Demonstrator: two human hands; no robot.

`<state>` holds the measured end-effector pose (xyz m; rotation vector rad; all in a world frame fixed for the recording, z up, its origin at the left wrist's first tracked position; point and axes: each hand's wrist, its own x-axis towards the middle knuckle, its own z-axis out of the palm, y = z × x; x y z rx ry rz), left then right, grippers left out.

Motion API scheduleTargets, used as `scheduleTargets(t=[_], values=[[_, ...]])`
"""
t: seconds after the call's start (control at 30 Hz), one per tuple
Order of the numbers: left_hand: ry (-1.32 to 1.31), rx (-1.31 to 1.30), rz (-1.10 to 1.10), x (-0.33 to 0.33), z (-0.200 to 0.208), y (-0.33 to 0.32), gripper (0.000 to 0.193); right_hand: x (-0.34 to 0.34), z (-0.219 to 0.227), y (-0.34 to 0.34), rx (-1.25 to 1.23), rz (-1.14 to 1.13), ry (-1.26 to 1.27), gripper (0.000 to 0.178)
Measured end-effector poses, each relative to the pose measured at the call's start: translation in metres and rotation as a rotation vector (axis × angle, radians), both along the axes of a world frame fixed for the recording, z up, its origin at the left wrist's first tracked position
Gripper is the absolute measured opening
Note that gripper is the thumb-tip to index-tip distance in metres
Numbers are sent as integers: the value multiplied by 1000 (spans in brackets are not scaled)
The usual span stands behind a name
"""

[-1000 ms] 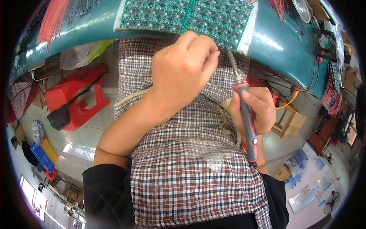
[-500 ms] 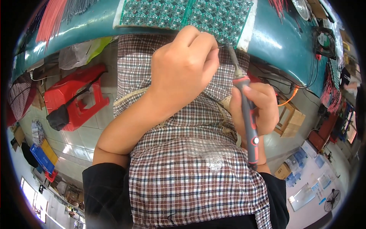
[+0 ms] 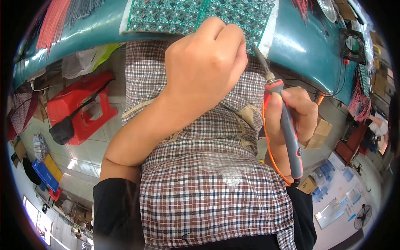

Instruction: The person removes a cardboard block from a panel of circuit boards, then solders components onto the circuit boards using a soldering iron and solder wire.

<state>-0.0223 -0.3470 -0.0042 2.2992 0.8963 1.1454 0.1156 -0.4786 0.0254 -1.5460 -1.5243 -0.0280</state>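
Observation:
My right hand point(image 3: 303, 113) is closed around the grey and red handle of a soldering iron point(image 3: 290, 131). The iron's metal tip points up and left, at the lower right edge of a panel of green circuit boards point(image 3: 164, 16). Over the panel's lower middle edge is my left hand point(image 3: 204, 62), its fingers curled in a pinch. Its fingertips are turned away, so what they hold is hidden. An orange cord point(image 3: 270, 152) hangs beside the iron and my right wrist. The panel lies on a whitish backing point(image 3: 271, 25).
The teal work surface point(image 3: 287, 39) carries red wires point(image 3: 54, 21) and grey wires point(image 3: 83, 10) at the left. A small black fan point(image 3: 352, 46) stands at its right end. Below are a red plastic stool point(image 3: 75, 110) at left and a cardboard box point(image 3: 320, 133) at right.
My right hand and the soldering iron have shifted right, and the iron has rolled in my grip. My left hand has moved slightly up and right. The orange cord now shows beside the iron.

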Motion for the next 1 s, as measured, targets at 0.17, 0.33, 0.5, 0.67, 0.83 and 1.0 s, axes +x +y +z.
scheduleTargets(t=[0.17, 0.33, 0.5, 0.67, 0.83, 1.0], values=[[76, -104, 4, 0, 6, 0, 11, 0, -1, 5, 21, -41, -45, 25], [82, -107, 1, 1, 4, 0, 11, 2, -7, 5, 12, -35, -27, 28], [84, -106, -2, 0, 4, 0, 10, 1, -9, 6, 13, -13, -37, 31], [85, -111, 1, 1, 3, 1, 10, -2, -10, 2, -35, -4, -123, 36], [74, -97, -12, 2, 3, 1, 10, -5, -11, 6, -21, 0, -200, 38], [64, -104, -19, 0, 5, 1, 10, -4, -2, 5, -52, 3, -149, 35]])
